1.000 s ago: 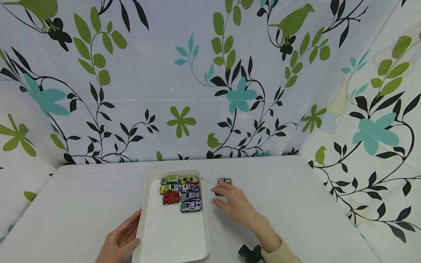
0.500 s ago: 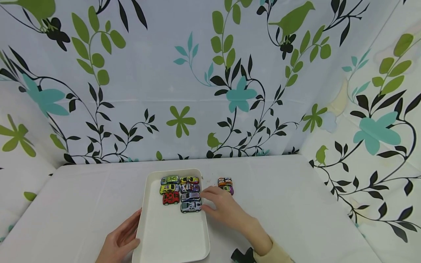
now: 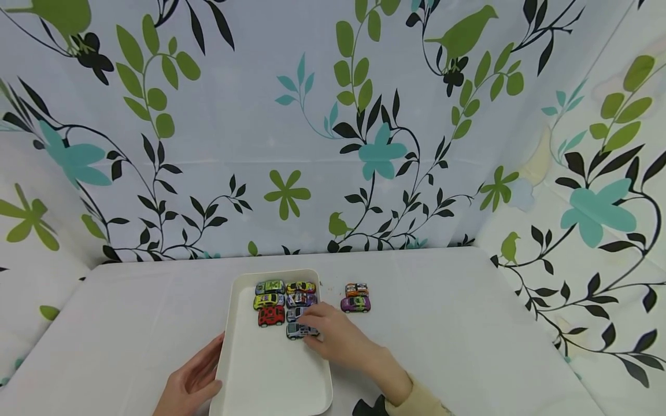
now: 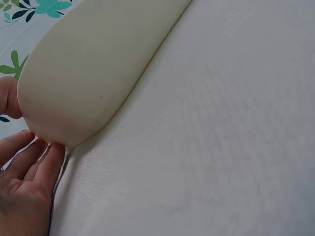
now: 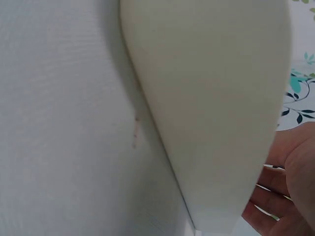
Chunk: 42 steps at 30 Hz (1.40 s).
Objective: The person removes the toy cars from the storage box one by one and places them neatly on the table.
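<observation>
As the right hand [image 3: 340, 339] closes narrowly over the grey car [image 3: 298, 331] in the tray [image 3: 270, 375], grip unclear, it could bump the car behind [image 3: 292, 314]. The left hand [image 3: 183, 385] rests loosely alongside, so pushing could shift the tray.

My left fingers [image 4: 50, 167] are on a smooth surface: the tray [image 4: 98, 64] looks like moulded plastic, matt to satin w/ a v. soft sheen, even bar one tiny dark speck. The cars [image 3: 271, 316] are glossy, prob. plastic too, w/ printed graphics & small highlights. Table [image 3: 442, 329] has a matt cloth-like top, fine-textured up close. Curtain [image 3: 234, 115]: matt printed fabric w/ faint creases. My sleeve [image 3: 418, 400] is dull cloth; black gear [image 3: 369, 408] by it looks matt, mat'l unclear.
</observation>
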Tool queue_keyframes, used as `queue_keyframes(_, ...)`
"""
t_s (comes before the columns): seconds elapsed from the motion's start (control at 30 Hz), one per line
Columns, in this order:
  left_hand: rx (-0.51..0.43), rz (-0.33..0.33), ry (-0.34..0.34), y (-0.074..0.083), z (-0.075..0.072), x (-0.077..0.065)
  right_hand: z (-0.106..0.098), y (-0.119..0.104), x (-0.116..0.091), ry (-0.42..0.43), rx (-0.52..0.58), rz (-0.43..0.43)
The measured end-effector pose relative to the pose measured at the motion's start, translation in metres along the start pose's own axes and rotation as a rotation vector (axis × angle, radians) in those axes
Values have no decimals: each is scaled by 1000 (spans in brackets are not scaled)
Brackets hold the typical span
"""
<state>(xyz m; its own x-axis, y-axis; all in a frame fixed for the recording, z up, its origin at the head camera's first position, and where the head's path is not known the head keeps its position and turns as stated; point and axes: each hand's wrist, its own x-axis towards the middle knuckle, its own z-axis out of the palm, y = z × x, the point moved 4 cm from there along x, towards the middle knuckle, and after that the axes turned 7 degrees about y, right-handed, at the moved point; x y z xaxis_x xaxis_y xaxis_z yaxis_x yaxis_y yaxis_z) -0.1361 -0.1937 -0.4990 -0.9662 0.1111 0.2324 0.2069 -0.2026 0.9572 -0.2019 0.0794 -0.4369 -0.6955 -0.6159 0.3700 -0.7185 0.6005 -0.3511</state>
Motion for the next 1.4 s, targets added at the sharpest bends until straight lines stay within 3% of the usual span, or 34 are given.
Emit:
queue_keyframes(0.37,40,-32,21,-4,-1,0,16,6,-1,6,-47,-54)
queue_keyframes(0.77,40,3,12,-5,-1,-1,16,3,-2,-6,-30,-53)
queue_keyframes(0.93,59,-14,29,-3,-1,-1,17,2,-2,-9,-40,-48)
queue_keyframes(1.2,98,-105,71,-2,-1,-1,17,2,-5,3,18,-76)
queue_keyframes(1.4,87,-78,46,-2,0,-1,16,2,-7,20,13,-103)
